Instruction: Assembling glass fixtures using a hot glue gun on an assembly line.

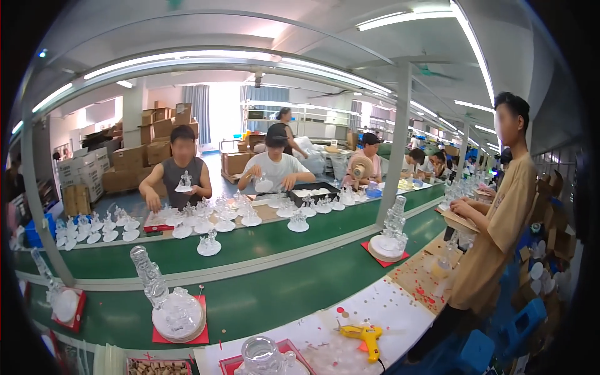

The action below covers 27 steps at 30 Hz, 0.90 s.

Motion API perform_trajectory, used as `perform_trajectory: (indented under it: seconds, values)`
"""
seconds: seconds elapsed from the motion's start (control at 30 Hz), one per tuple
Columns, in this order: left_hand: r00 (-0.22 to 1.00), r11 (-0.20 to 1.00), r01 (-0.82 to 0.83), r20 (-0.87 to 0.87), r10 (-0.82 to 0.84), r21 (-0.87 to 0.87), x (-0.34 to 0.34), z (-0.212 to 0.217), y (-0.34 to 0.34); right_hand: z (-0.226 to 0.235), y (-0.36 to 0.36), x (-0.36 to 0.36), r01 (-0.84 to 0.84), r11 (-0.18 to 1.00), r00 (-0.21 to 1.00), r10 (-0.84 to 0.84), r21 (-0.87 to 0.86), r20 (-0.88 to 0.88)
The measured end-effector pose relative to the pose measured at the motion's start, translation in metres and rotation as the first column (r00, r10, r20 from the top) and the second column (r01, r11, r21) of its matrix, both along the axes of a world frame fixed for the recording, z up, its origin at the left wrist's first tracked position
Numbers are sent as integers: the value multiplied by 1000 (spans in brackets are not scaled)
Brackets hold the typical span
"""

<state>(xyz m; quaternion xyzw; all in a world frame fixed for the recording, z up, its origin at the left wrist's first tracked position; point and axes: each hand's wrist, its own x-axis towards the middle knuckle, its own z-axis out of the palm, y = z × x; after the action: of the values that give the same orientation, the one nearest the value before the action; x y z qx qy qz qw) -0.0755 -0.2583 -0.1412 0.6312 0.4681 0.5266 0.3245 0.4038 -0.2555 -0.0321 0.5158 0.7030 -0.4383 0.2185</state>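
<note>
Neither my left hand nor my right hand shows in the head view. Closest to me, at the lower edge, a clear, shiny figure with a round open top [259,351] stands over a red tray or card [292,351]; its lower part is cut off. To its right a yellow hot glue gun [367,337] lies on the white worktop [400,312]. Just beyond, a clear bottle-like ornament [178,312] leans on a round pale base, on a red square upon the green conveyor belt [275,297].
A box of small brown cork-like pieces [159,367] sits at the lower edge. Similar ornaments stand left [64,305] and right [387,244] on the belt. A person in a tan shirt [500,212] stands at right; co-workers sit across, behind rows of clear figures [209,244].
</note>
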Motion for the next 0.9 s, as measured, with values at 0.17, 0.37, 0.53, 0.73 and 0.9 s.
perform_trajectory:
  seconds: [0.17,0.37,0.53,0.73,0.9]
  values:
    - [998,999,-50,-38,50,4,-7,-7,-31,-15,-21,5,71,983,997,-74,169,9]
    - [986,993,-112,-123,115,27,-34,-10,-49,-46,-23,-10,162,913,987,-155,374,-48]
    - [971,986,-161,-175,164,34,-36,-10,-76,-63,-33,-8,236,823,971,-218,516,-97]
    - [957,985,-162,-234,173,65,-44,-10,-85,-79,-44,-15,364,645,926,-330,672,-185]
    - [948,988,-139,-279,151,62,-43,-5,-103,-61,-65,-33,458,470,866,-429,754,-258]
